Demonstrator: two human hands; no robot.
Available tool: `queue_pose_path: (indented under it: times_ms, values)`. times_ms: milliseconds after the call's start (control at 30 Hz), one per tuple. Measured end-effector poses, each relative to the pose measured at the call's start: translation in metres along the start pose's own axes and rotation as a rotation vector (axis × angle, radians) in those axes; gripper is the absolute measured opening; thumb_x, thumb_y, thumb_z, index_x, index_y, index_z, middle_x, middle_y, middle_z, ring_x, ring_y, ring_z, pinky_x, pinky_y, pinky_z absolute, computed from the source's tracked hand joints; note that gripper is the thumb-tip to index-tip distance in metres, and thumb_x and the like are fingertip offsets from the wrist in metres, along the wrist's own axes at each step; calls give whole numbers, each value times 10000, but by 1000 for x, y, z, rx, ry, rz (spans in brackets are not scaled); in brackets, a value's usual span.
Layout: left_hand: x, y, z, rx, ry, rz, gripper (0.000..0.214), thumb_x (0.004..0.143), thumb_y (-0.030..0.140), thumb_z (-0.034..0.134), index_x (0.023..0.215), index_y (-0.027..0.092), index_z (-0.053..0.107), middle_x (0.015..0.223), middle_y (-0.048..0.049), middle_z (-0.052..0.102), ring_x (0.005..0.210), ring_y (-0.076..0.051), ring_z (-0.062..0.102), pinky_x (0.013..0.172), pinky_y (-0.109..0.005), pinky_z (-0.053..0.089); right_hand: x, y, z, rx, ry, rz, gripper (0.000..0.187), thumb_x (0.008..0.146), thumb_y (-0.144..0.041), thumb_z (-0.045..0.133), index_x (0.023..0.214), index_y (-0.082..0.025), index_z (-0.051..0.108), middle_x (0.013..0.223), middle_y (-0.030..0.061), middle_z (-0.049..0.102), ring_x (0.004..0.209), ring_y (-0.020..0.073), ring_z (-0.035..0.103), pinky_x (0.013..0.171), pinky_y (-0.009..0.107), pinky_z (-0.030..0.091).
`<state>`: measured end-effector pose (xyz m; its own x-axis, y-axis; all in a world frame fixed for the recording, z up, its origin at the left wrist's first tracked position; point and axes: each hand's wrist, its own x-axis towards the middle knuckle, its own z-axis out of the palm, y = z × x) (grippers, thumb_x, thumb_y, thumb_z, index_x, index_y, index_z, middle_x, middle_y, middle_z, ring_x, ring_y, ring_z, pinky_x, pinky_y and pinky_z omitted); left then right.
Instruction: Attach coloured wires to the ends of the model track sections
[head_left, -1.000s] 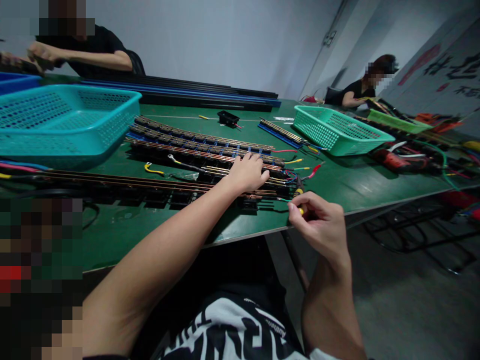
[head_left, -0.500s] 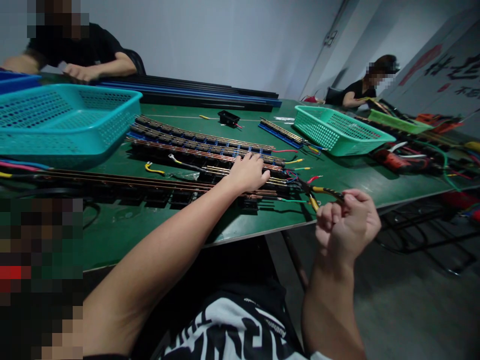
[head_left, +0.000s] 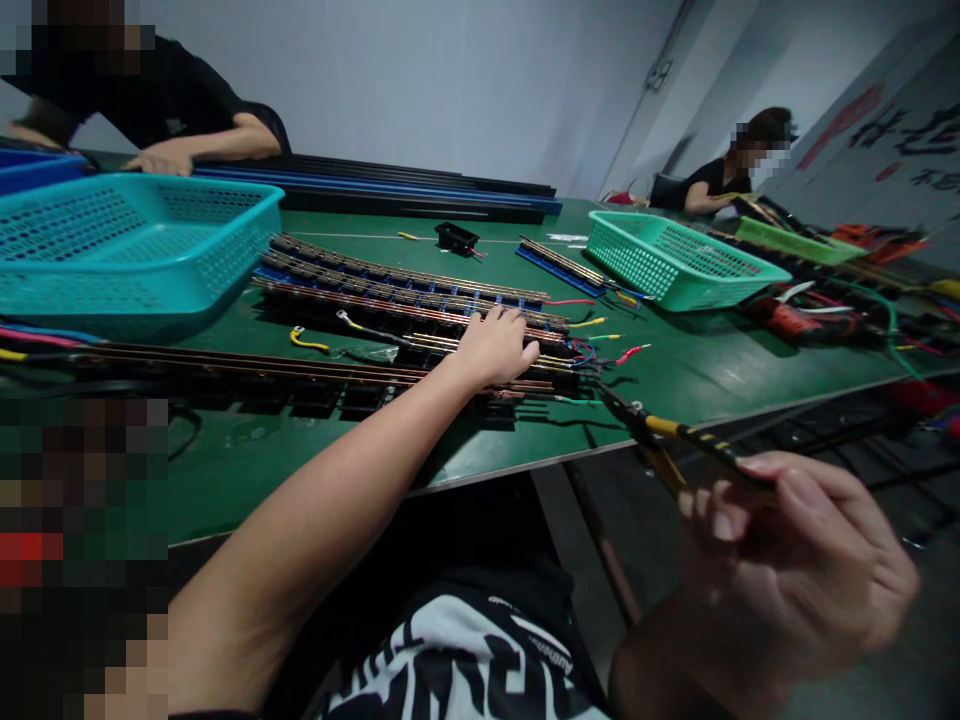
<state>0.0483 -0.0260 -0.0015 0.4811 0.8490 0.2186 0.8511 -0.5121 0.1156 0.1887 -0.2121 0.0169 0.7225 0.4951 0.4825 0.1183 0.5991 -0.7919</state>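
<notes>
My left hand [head_left: 496, 346] is curled over a black track strip with copper rods [head_left: 442, 345], its fingers on the far side and its thumb towards me. Thin coloured wires, among them one with a red tip [head_left: 630, 354], come out of that strip's right end. My right hand [head_left: 802, 560] is closed round the black-and-yellow handles of pliers [head_left: 660, 427]. Their dark jaws point left, beside the wire ends at the table's front edge. The palm side of my left hand is hidden.
More rod-fitted strips [head_left: 375, 270] lie behind my left hand, and a long one [head_left: 225, 362] runs left. A turquoise basket [head_left: 142, 280] and a green basket [head_left: 675, 275] stand on the table [head_left: 480, 460]. Opposite sits one co-worker [head_left: 165, 90]; another co-worker [head_left: 724, 185] is at far right.
My right hand has moved right, down and closer to me with the pliers, whose jaws now show clear of the wires. My left hand stays put. The co-worker opposite has shifted an arm.
</notes>
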Motion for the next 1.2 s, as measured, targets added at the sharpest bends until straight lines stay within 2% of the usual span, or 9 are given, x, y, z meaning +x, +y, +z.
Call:
queue_pose_path:
  times_ms: [133,367,467,600,733,867,1000,1100,1200]
  values:
    - [-1,1,-2,6,-12,4,531,1008,410,339,1369,96,570,1543,-151,489,1413,-314,430,1102,-502,404,-5,-12,-3,17,-74,168,96,752,-254,687,691,-180,695,371,-56,488,266,102,394,270,215,277]
    - [-2,1,1,25,9,3,538,1016,421,340,1371,89,571,1530,-156,502,1409,-324,436,1088,-499,417,-4,4,4,95,-105,209,128,755,-288,686,708,-169,693,360,-56,469,247,90,361,262,197,265]
    - [-3,3,0,69,61,23,497,1014,397,374,1307,81,621,1467,-168,562,1361,-333,486,1098,-496,399,-4,9,7,112,-123,211,121,763,-268,688,699,-166,686,361,-61,463,245,77,343,271,189,264]
    - [-5,8,-4,109,138,63,464,1035,398,359,1163,105,696,1275,-170,687,1220,-329,597,1112,-539,349,-6,15,7,82,-155,140,113,776,-229,692,684,-164,698,361,-64,465,267,77,376,302,197,302]
    - [-8,11,-9,69,87,47,542,1056,459,286,1105,121,706,1149,-166,735,1106,-319,663,1024,-529,415,-11,25,2,-31,-224,27,114,800,-237,700,707,-175,723,404,-62,503,302,70,403,323,200,284]
    - [-9,12,-10,86,63,38,527,1048,474,313,1126,117,692,1202,-174,718,1144,-326,647,1020,-520,422,-15,31,-9,-232,-302,-103,140,800,-280,713,697,-185,718,475,-52,554,346,60,416,354,210,298]
    - [-10,11,-7,83,51,40,488,1034,460,356,1204,114,655,1278,-177,683,1207,-341,611,1022,-531,432,-16,32,-17,-307,-434,-132,89,790,-252,730,725,-192,728,525,-41,601,391,69,460,389,215,338]
    - [-9,9,-5,66,51,39,481,1032,452,360,1237,114,633,1295,-171,673,1215,-337,603,1011,-515,449,-15,34,-15,-234,-372,-82,96,812,-245,719,736,-187,725,510,-48,580,378,61,447,374,202,319]
    - [-8,8,-5,59,50,27,463,1029,440,371,1250,117,619,1310,-161,663,1219,-321,598,1006,-483,456,-12,35,-4,-71,-283,25,130,835,-265,697,741,-176,705,441,-64,516,336,64,420,356,195,321]
